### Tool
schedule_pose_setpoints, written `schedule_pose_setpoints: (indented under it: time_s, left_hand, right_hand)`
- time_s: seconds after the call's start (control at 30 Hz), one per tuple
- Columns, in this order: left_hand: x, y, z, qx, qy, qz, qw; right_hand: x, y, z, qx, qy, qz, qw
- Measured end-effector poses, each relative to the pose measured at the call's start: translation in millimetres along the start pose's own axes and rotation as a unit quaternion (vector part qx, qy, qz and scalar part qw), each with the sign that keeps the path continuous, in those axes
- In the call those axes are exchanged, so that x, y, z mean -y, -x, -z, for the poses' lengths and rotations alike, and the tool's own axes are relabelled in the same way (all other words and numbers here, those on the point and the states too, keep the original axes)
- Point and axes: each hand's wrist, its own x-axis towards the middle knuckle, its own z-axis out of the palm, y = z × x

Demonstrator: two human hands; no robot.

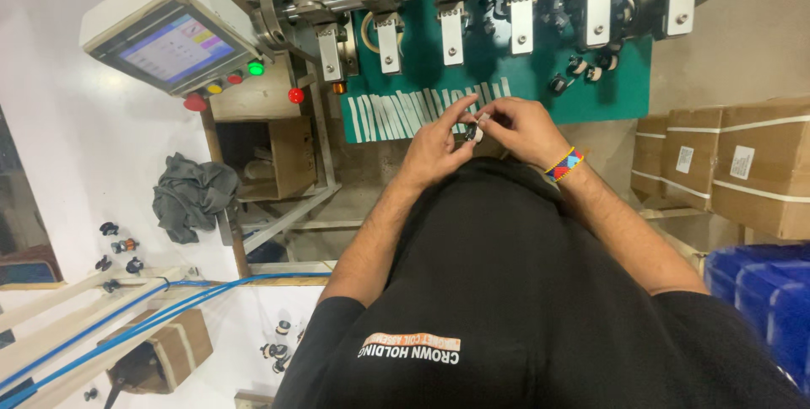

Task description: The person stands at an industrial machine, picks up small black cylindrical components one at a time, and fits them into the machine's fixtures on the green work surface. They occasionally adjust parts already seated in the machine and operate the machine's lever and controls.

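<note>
**Ana:** Screen (pixel 173 48) first, far on the left. It sits in a white box, with a green, a yellow and some red buttons under it. What is below it?

**Ben:** A grey cloth (pixel 192 194) hangs there, and blue tubes (pixel 152 308) run along the near left.

**Ana:** Now the middle. What do the hands do?

**Ben:** They meet over the near edge of the green mat (pixel 624 88). The left hand (pixel 434 147) is half closed. Its thumb and first finger pinch a small dark part (pixel 472 132) with a bit of white on it.

**Ana:** And the other one?

**Ben:** The right hand (pixel 523 126) is curled too. Its fingertips touch the same small part from the right side. A bright bead band (pixel 564 164) is on that wrist.

**Ana:** What lies near the part?

**Ben:** White strips (pixel 396 114) lie in a row on the mat, just left of the hands. Metal clamps (pixel 451 34) hang in a line on the far side.

**Ana:** And on the right?

**Ben:** Brown boxes (pixel 742 164) stand there, with a blue crate (pixel 759 291) nearer.
</note>
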Motion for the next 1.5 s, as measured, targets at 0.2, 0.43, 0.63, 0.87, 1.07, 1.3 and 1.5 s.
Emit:
schedule_pose_setpoints:
  time_s: [0.2, 0.43, 0.63, 0.87, 1.07, 1.3, 1.5]
  left_hand:
    - [-10, -10, -42, -0.072, -0.078, -0.037, 0.994]
    - [-15, -21, -69, -0.126, 0.081, 0.129, 0.980]
    - [-10, -24, -49, -0.038, -0.085, 0.166, 0.982]
    - [4, -20, 46, -0.504, -0.145, 0.102, 0.846]
    - [36, -22, 118, -0.480, -0.234, 0.035, 0.845]
    - [57, -15, 152, -0.496, -0.095, 0.035, 0.862]
    - [80, -8, 164, -0.373, -0.203, -0.037, 0.905]
  right_hand:
    - [12, 11, 24, -0.045, 0.113, 0.072, 0.990]
    - [-18, 37, 38, -0.027, 0.158, 0.154, 0.975]
    - [-120, 19, 59, 0.120, 0.331, -0.048, 0.935]
    - [-175, -8, 92, -0.022, 0.335, -0.107, 0.936]
    - [-134, -22, 50, -0.108, 0.331, -0.045, 0.936]
    - [-82, -31, -29, 0.090, 0.211, 0.012, 0.973]
    - [-51, -57, -94, 0.161, 0.226, 0.023, 0.960]
